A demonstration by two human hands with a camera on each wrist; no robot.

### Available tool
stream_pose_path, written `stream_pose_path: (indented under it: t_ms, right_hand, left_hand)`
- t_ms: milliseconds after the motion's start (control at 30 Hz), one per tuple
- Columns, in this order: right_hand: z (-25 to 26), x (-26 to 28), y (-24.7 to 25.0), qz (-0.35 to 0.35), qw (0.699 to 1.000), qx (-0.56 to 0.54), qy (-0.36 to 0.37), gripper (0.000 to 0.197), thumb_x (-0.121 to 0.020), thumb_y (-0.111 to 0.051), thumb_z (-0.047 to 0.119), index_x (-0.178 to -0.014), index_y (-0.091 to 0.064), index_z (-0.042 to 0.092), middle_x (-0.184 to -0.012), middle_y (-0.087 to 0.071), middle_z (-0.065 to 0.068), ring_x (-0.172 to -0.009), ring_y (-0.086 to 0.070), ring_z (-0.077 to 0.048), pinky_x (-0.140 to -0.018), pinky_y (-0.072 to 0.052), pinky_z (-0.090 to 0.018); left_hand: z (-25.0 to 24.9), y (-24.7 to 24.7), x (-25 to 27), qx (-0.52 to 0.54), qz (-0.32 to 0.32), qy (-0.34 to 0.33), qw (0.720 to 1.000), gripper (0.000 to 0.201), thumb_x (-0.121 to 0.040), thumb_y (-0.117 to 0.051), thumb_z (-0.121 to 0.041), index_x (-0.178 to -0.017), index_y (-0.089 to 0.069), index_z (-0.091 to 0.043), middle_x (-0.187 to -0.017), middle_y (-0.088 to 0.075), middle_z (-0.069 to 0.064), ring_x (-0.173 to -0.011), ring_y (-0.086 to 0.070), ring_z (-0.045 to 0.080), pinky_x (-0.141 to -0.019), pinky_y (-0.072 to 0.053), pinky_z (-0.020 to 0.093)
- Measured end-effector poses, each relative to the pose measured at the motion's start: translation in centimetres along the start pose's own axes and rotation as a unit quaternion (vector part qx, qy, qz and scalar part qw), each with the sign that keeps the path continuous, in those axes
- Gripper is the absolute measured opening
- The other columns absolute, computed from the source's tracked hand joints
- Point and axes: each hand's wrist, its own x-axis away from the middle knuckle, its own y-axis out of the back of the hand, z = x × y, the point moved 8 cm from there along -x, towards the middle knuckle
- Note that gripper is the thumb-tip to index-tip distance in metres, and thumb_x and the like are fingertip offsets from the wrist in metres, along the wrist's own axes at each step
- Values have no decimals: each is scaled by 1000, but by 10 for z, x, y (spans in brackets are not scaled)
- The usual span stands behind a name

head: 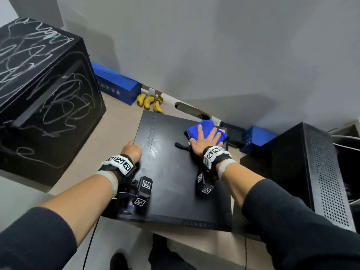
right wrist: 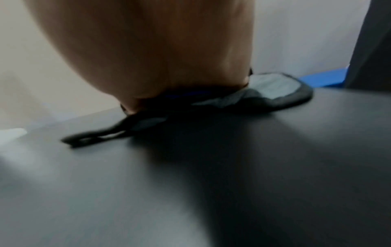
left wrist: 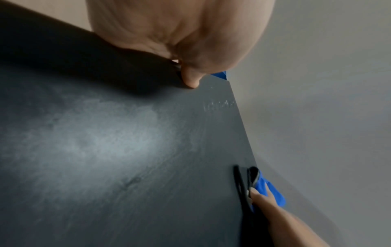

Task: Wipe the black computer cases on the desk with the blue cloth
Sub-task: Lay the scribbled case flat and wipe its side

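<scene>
Big scribbled case [head: 44,98]: black, upright at left on the bench [head: 116,121], covered in pale looping scrawl, untouched by either hand.

Flat case [head: 175,168]: black, lying on its side at bench centre, near edge overhanging the bench front. Embossed lettering along its left side; dusty smears across the top panel, clear in the left wrist view [left wrist: 105,142].

Perforated case [head: 321,172]: black, upright at right, just beside the flat case.

Long blue box [head: 116,82] at the back against the wall, behind the scribbled case. Smaller blue box [head: 257,136] at back right.

Blue cloth [head: 204,127]: bunched on the far right corner of the flat case, partly over its edge. Black trim and a black loop trail toward centre; right wrist view shows the loop lying flat on the panel [right wrist: 95,137].

Right hand [head: 206,139]: palm down on the blue cloth, fingers straight and spread, pressing it onto the flat case.

Left hand [head: 132,151]: at the flat case's left edge, fingers curled over the edge, thumb tip on top of the panel [left wrist: 190,80]. Gripping the case.

Bananas [head: 150,103]: small bunch, yellow with brown spots, on the bench just behind the flat case's far left corner.
</scene>
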Motion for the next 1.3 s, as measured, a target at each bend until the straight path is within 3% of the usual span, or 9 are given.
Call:
stream_pose_path:
  t_ms: [133,233,400,533,633,800,900,1033,1300]
  right_hand:
    - [76,60,-44,36,991,18,125,73,-94,-40,55,-153,2,43,-159,24,-15,-146,23,-39,-114,9,-61]
    - [66,62,-43,65,979,14,194,74,-93,-43,55,-153,-1,47,-160,26,-9,-146,25,-35,-115,10,-59]
    - [-41,14,-8,10,1000,-6,7,78,-90,-39,66,-153,1,43,-161,22,-13,-147,20,-39,-118,5,-57]
    - [-40,-37,23,6,996,-39,-81,83,-87,-40,66,-154,1,39,-161,11,-18,-147,5,-42,-117,-4,-56]
    - [-37,-68,40,37,994,-61,-87,80,-89,-42,61,-156,-7,35,-159,-8,-16,-143,-14,-39,-116,-14,-50]
    - [-54,-36,35,-1,992,-85,-95,77,-95,-43,51,-157,-4,28,-156,-11,-20,-137,-24,-41,-114,-20,-46]
    - [-71,8,11,0,989,-103,-107,79,-96,-44,48,-157,1,25,-155,-11,-24,-140,-21,-41,-116,-18,-44]
    - [-92,67,-22,29,988,-118,-99,81,-95,-44,47,-156,5,25,-157,-3,-25,-144,-12,-41,-117,-15,-47]
    - [-90,49,-17,18,984,-122,-128,84,-91,-47,53,-156,1,28,-152,-16,-24,-136,-26,-42,-114,-21,-45]
  left_hand:
    - [6,-1,-6,3,-1,5,1000,45,-95,-45,-9,-138,-58,-16,-135,-61,13,-121,-58,36,-108,-45,43]
    - [7,-1,-8,4,5,-1,1000,43,-96,-45,-6,-136,-58,-13,-134,-62,13,-122,-57,35,-109,-43,42]
    - [3,1,-2,2,2,-13,1000,43,-96,-42,-4,-134,-60,-13,-125,-63,7,-112,-58,29,-96,-43,31]
    - [4,1,-2,33,0,-19,999,45,-96,-43,-2,-134,-61,-18,-122,-64,4,-103,-57,24,-92,-42,27]
    - [8,0,-1,61,4,-18,998,45,-98,-44,-2,-136,-60,-19,-121,-65,5,-102,-59,23,-92,-44,27]
    - [2,-2,4,35,-9,-24,999,43,-100,-42,-2,-139,-56,-14,-123,-62,9,-100,-54,22,-87,-39,25]
    - [-3,0,8,-7,-16,-23,1000,43,-101,-41,-4,-142,-53,-11,-138,-57,14,-109,-53,27,-88,-36,25]
    - [-5,1,7,-66,3,-9,998,46,-102,-41,-7,-148,-44,-9,-150,-47,14,-134,-46,35,-106,-34,30]
    - [-2,4,9,-66,21,2,998,41,-99,-44,-12,-138,-56,-12,-136,-58,14,-123,-54,36,-105,-40,36]
